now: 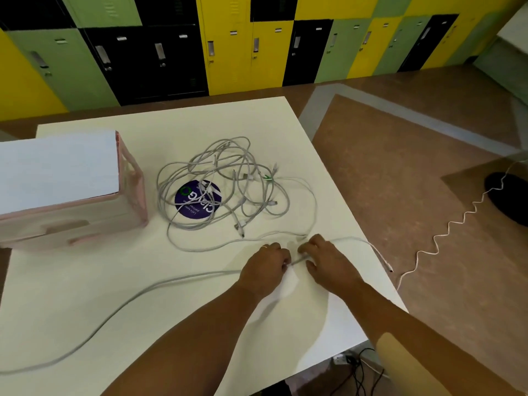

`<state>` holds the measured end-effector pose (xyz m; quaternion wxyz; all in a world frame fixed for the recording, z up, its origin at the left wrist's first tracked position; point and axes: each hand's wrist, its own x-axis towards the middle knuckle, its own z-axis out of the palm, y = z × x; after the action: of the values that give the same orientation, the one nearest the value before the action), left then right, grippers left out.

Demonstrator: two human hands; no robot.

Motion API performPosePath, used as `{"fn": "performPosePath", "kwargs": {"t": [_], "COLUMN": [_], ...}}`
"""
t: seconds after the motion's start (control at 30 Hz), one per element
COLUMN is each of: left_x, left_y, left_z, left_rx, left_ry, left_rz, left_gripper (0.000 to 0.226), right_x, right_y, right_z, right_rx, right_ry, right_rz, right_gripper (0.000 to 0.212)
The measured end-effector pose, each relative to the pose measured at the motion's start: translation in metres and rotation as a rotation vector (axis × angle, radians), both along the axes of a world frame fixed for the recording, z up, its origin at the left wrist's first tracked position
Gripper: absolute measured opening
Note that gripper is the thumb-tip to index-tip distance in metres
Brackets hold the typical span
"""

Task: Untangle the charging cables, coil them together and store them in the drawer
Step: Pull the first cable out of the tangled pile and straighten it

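Observation:
A tangle of white charging cables (228, 184) lies in the middle of the white table (85, 295), over a round purple sticker (197, 200). One long white cable (143, 292) runs from the table's left edge to my hands and on to a plug (387, 265) hanging at the right edge. My left hand (267, 265) and my right hand (325, 260) sit close together near the front right of the table, each pinching this cable, with a short stretch between them. A pink drawer unit (85, 212) stands at the left, its drawers closed.
Yellow, green and black lockers (228, 47) line the far wall. A crinkled white cord (457, 221) lies on the brown floor to the right, near a dark round base (508, 195). Black wires (360, 367) hang under the table's front right corner.

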<state>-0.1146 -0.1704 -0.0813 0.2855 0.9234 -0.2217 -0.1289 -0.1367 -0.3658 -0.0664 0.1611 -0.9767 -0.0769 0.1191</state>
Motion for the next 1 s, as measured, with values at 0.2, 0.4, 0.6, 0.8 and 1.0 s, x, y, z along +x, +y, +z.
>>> {"fn": "performPosePath", "kwargs": {"t": [0.2, 0.4, 0.6, 0.8, 1.0], "left_x": [-0.019, -0.048, -0.071, -0.081, -0.079], "left_y": [0.090, 0.191, 0.250, 0.282, 0.296], "left_z": [-0.003, -0.007, -0.002, 0.000, 0.001], "left_rx": [0.053, 0.097, 0.193, 0.222, 0.257], "left_ry": [-0.058, -0.078, -0.084, -0.083, -0.116], "left_rz": [-0.006, 0.012, 0.044, 0.027, 0.032], "left_gripper": [0.014, 0.028, 0.039, 0.026, 0.011], "right_x": [0.005, 0.004, 0.006, 0.009, 0.009], "right_y": [-0.009, -0.008, 0.000, 0.008, 0.007], "right_z": [-0.004, -0.002, -0.005, -0.009, -0.009], "right_rx": [-0.064, -0.083, -0.126, -0.244, -0.327], "right_ry": [-0.084, -0.070, -0.103, -0.157, -0.062], "right_rz": [0.002, -0.010, -0.024, 0.023, -0.065], "right_gripper": [0.006, 0.009, 0.014, 0.015, 0.019]}}
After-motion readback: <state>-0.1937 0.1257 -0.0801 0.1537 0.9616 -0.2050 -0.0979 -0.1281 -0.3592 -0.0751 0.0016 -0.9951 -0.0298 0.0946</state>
